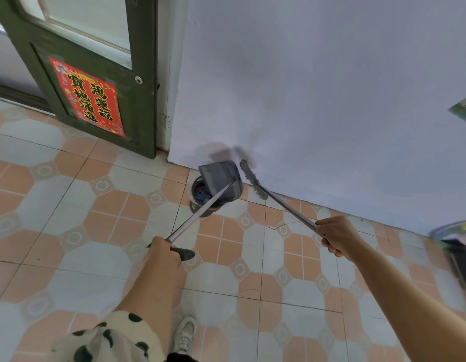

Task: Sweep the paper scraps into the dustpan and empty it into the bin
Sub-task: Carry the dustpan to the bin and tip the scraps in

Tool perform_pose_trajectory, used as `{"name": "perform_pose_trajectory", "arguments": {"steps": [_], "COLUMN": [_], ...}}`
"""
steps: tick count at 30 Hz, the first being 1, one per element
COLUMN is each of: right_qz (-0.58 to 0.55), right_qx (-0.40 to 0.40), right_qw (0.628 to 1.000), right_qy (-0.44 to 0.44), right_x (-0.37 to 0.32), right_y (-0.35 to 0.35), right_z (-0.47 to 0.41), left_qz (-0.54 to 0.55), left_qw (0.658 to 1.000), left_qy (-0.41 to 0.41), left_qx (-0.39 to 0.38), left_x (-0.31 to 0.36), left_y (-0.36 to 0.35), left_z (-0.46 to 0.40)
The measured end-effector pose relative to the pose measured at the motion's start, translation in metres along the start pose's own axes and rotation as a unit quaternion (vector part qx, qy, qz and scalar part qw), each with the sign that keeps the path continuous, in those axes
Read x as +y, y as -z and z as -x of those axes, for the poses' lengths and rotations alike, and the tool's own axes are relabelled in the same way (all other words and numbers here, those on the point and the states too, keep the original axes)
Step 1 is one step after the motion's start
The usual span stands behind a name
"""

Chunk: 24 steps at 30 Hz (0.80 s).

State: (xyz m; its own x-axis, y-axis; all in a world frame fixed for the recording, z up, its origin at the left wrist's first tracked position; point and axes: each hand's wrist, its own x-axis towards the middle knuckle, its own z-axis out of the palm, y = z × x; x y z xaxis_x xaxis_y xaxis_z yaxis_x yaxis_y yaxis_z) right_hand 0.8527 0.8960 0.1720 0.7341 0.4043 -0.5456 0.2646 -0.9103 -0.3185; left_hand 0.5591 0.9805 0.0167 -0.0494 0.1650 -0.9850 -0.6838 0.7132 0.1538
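Tiled floor [70, 194], hands [162, 253] outstretched, gripping handles.

- We see even, soft daylight across the tiled floor [70, 205] and the pale wall [331, 87], with no glare.
- We notice a faint grey shadow [221, 152] on the wall at 12 o'clock from the dustpan [219, 176].
- Wide-angle distortion bends the door [96, 61] at 10 o'clock.
- We find heavy blur on the objects at the 3 o'clock edge [456, 246]; the centre is sharp.
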Motion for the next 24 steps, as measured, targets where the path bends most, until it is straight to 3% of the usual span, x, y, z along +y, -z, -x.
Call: {"name": "perform_pose_trajectory", "arguments": {"steps": [2,7,14,18,24], "right_qz": [0.000,-0.009,-0.006,-0.008,-0.034], "right_qx": [0.000,-0.001,-0.002,-0.006,-0.020], "right_qw": [1.000,1.000,1.000,1.000,0.999], "right_qy": [0.001,0.004,0.010,-0.002,-0.032], "right_x": [0.002,0.003,0.002,0.003,0.009], "right_y": [0.001,0.000,0.009,0.009,0.007], "right_z": [-0.003,-0.005,-0.010,-0.013,-0.021], "left_qz": [0.060,-0.067,-0.077,-0.090,-0.162], "left_qw": [0.998,0.996,0.993,0.982,0.947], "left_qy": [0.028,-0.046,-0.080,-0.153,-0.276], "left_qx": [0.014,0.039,0.037,0.059,0.025], "left_x": [0.001,0.000,0.012,0.023,0.044], "left_y": [-0.003,-0.001,-0.008,-0.015,-0.029], "left_z": [0.003,-0.001,-0.002,0.018,0.044]}}
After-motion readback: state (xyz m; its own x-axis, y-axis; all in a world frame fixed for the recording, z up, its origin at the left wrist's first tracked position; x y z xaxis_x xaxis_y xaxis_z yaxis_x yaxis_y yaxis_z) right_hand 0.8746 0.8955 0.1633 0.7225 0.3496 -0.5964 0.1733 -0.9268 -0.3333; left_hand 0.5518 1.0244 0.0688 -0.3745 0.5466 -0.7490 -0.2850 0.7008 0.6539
